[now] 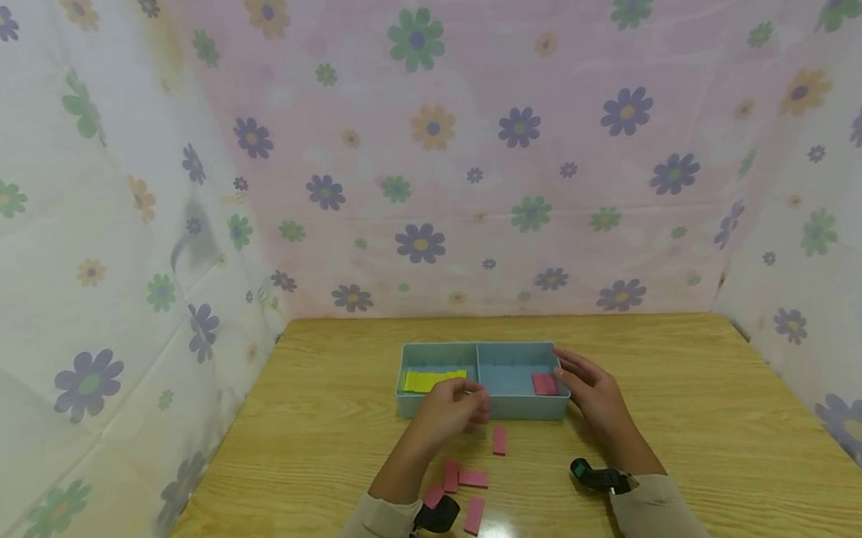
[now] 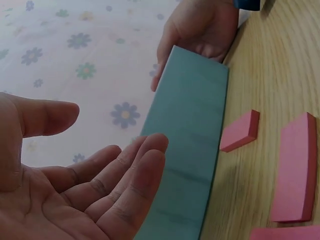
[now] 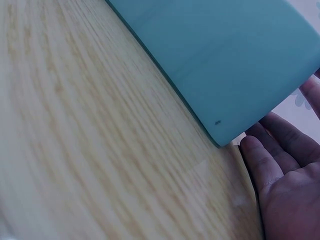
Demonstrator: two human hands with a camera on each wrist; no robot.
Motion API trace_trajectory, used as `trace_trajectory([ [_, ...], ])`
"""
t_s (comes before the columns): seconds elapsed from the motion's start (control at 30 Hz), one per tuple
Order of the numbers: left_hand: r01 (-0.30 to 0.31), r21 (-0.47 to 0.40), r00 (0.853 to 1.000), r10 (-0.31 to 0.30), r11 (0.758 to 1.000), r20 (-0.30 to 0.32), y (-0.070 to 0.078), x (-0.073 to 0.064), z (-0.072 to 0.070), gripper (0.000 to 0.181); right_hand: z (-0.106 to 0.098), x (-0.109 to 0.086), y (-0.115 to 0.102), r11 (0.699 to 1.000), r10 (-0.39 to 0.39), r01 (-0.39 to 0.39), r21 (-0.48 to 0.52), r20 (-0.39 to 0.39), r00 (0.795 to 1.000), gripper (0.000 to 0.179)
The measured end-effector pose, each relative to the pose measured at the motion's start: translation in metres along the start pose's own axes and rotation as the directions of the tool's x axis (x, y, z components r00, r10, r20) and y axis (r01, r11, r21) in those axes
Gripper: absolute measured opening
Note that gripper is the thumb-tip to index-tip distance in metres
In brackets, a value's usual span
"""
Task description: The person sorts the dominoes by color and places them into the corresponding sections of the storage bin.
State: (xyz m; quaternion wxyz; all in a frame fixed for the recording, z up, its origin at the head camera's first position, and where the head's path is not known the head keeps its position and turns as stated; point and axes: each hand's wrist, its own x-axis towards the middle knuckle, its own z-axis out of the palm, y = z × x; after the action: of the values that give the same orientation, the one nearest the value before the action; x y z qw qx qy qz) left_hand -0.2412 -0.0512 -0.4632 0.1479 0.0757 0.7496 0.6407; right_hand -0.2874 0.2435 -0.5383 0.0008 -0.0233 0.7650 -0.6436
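Observation:
A light blue two-compartment box (image 1: pixel 524 408) stands on the table. Yellow rectangular blocks (image 1: pixel 423 382) lie in its left compartment, pink blocks (image 1: pixel 544 384) in the right corner of the other. My left hand (image 1: pixel 448 413) hovers by the front wall near the divider; in the left wrist view its thumb stands apart from loosely bent fingers (image 2: pixel 142 175), with nothing between them. At the right end of the box, my right hand (image 1: pixel 599 398) holds the end wall, with thumb and a finger at the rim and other fingers (image 3: pixel 265 160) against the outside.
Just in front of the box lies a single pink block (image 1: pixel 499 440). Several more, such as one flat pink block (image 1: pixel 474 515), lie nearer, some partly behind the left wrist's camera (image 1: pixel 438 514). Flowered cloth (image 1: pixel 427 181) surrounds the wooden table (image 1: pixel 301 435) at the back and sides.

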Motion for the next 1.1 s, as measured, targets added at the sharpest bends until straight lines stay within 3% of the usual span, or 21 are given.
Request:
trace_trajectory([
  [0.23,0.000,0.065,1.000,-0.001,0.998,0.024,-0.009,-0.002,0.000,0.032,-0.001,0.001,0.000,1.000,0.011,-0.011,0.017,0.002,1.000,0.061],
  [0.5,0.057,0.145,0.996,-0.066,0.988,0.057,-0.022,-0.003,0.007,0.029,0.001,0.002,-0.001,1.000,0.016,-0.016,0.006,0.000,1.000,0.063],
  [0.8,0.094,0.163,0.994,-0.100,0.982,0.034,-0.031,-0.001,0.012,0.034,0.005,0.002,-0.003,1.000,0.023,-0.023,0.002,-0.006,1.000,0.062],
  [1.0,0.064,0.215,0.996,-0.075,0.975,0.046,-0.033,0.003,0.017,0.039,0.004,-0.001,-0.004,1.000,0.020,-0.020,-0.005,-0.010,1.000,0.061],
  [1.1,0.007,0.344,1.000,-0.012,0.939,0.011,-0.033,0.006,0.023,0.041,0.003,-0.001,-0.004,1.000,0.024,-0.024,-0.005,-0.004,1.000,0.061],
])
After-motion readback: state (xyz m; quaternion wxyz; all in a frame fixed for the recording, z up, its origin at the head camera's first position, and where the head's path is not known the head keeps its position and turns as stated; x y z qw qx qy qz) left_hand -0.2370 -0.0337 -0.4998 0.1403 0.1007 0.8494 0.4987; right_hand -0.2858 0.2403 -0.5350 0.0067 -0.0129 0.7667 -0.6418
